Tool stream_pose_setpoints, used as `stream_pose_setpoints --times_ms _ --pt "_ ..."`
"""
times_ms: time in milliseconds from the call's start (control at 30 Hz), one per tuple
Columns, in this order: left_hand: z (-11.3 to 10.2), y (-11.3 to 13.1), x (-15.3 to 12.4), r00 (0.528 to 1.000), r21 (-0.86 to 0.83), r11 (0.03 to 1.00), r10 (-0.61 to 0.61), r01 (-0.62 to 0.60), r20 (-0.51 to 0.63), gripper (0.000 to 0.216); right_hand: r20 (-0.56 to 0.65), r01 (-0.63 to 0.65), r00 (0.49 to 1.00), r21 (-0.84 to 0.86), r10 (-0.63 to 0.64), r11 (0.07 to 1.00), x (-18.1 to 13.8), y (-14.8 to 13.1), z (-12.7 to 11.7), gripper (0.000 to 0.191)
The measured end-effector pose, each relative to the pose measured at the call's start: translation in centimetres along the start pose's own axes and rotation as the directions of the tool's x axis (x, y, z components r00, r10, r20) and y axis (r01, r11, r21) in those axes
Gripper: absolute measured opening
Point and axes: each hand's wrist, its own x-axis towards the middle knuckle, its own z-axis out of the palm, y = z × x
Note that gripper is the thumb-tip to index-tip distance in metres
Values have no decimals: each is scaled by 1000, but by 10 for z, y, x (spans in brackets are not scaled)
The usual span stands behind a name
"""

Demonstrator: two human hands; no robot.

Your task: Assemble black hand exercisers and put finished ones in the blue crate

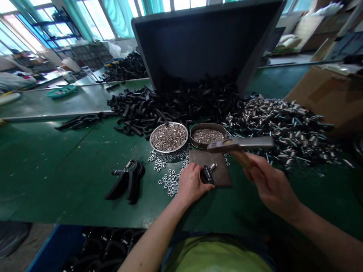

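My left hand (193,184) is closed on a black plastic handle part (208,175), holding it down on a flat brown metal plate (222,177). A small silver coil spring (213,166) shows at the part's upper side. In my right hand (269,183) is a hammer (241,143), gripped by its wooden handle, with the metal head raised above the plate. Left of my left hand lies a black hand grip exerciser (132,183) with two handles and a spring. Loose silver nuts (171,183) lie beside my left hand.
Behind the plate stand a round dish of small metal pins (169,137) and an oval tin of small metal pieces (208,136). Black parts (170,105) spill from a large tipped grey bin (198,45). Springs and bolts (286,128) are heaped right, near a cardboard box (329,98).
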Motion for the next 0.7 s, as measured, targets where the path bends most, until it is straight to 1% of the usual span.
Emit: stream_pose_setpoints --times_ms 33,67,133,167,200,233,300,333,400,433,467,500,533,600,633,667,700 --pt "0 0 0 1000 -7 1000 -1 1 2 55 4 1 1000 -17 -1 1000 -1 1 2 40" --pt "0 1 0 1000 -15 1000 -3 3 4 55 53 2 999 -56 1 998 -2 5 5 39" --pt "-1 2 0 1000 -34 999 -12 12 9 55 195 3 980 -157 28 988 -5 15 14 36" --pt "-1 2 0 1000 -46 999 -16 17 11 55 226 1 973 -208 46 978 -8 22 18 35" --pt "-1 3 0 1000 -61 998 -22 23 12 54 212 -4 975 -255 60 967 -11 30 21 35" --pt "0 3 0 999 -82 996 -32 33 9 53 168 -6 984 -303 60 953 -16 37 23 35" --pt "0 3 0 997 -155 986 -71 68 -13 52 66 -2 997 -419 32 908 -26 53 22 38" --pt "-1 3 -1 994 -210 973 -105 95 -36 51 36 4 999 -483 15 876 -32 61 21 38" --pt "-2 4 -1 976 -355 922 -199 155 -90 50 31 27 999 -588 -11 808 -40 75 17 39" --pt "-4 5 -2 962 -437 881 -252 183 -105 51 35 39 999 -616 -22 787 -42 80 16 39" --pt "-5 8 -3 948 -513 834 -299 205 -107 52 32 47 999 -619 -35 784 -43 82 16 39" --pt "-6 12 -4 937 -580 784 -336 221 -97 54 13 48 999 -590 -50 806 -41 81 17 38" --pt "-8 17 -5 930 -634 737 -360 233 -78 55 -18 37 998 -524 -54 851 -37 77 19 39" --pt "-9 27 -9 930 -707 667 -365 234 -37 58 -54 0 998 -279 -16 960 -24 57 24 41" --pt "-10 32 -11 940 -726 652 -339 218 -22 58 -43 -12 999 -132 7 991 -17 44 27 43" --pt "-11 36 -12 954 -734 651 -298 193 -13 56 -14 -27 1000 1 27 1000 -10 30 30 43" --pt "-12 38 -13 971 -728 667 -238 159 -5 55 9 -38 999 95 37 995 -3 17 33 42"
